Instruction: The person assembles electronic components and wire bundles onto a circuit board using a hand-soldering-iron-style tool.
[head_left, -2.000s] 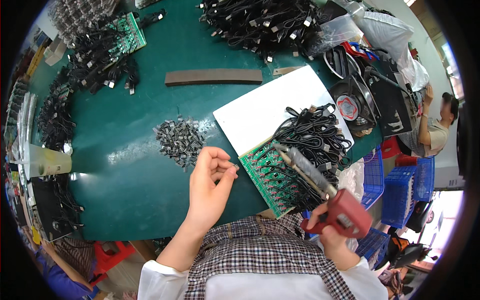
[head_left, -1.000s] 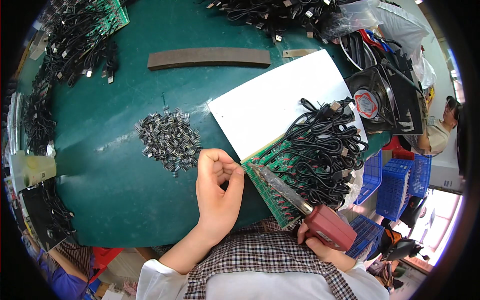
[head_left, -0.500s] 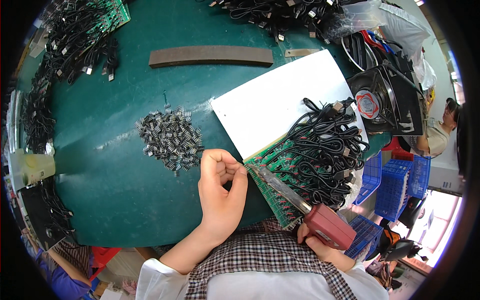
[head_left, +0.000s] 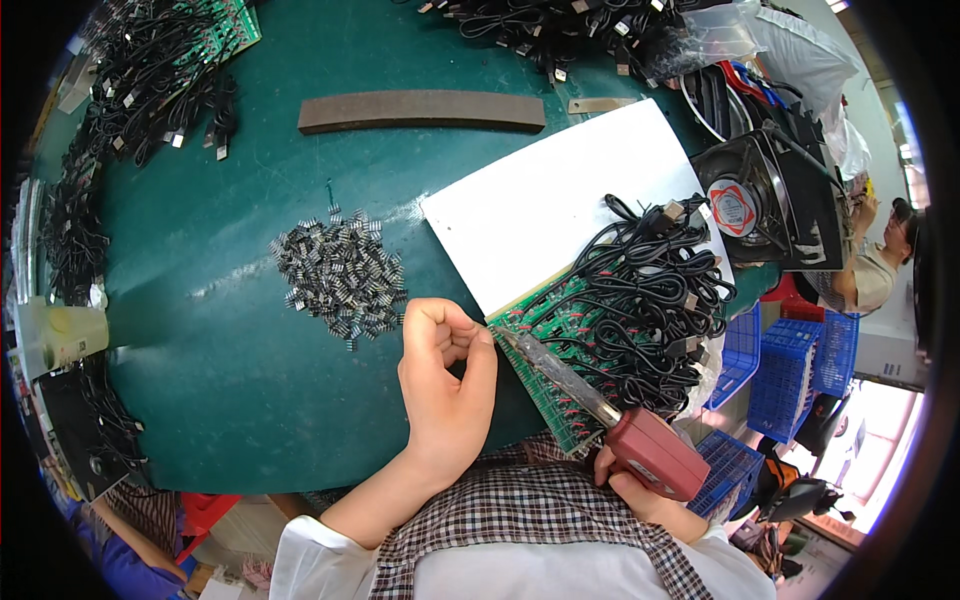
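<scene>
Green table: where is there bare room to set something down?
Bare: the table between the bar and the parts pile; its wide stretch below the pile, left of the left hand; and the upper half of the white sheet. Crowded: the circuit board, with black cables and the soldering iron over it.

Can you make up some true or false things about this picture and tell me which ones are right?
1. The right hand holds a soldering gun with a red handle. True.
2. The pile of small parts sits on the white board. False: it sits on the green table, left of that board.
3. The left hand is next to the green circuit board. True.
4. The cables over the circuit board are yellow. False: they are black.
5. A long brown bar lies farther away than the pile. True.
</scene>
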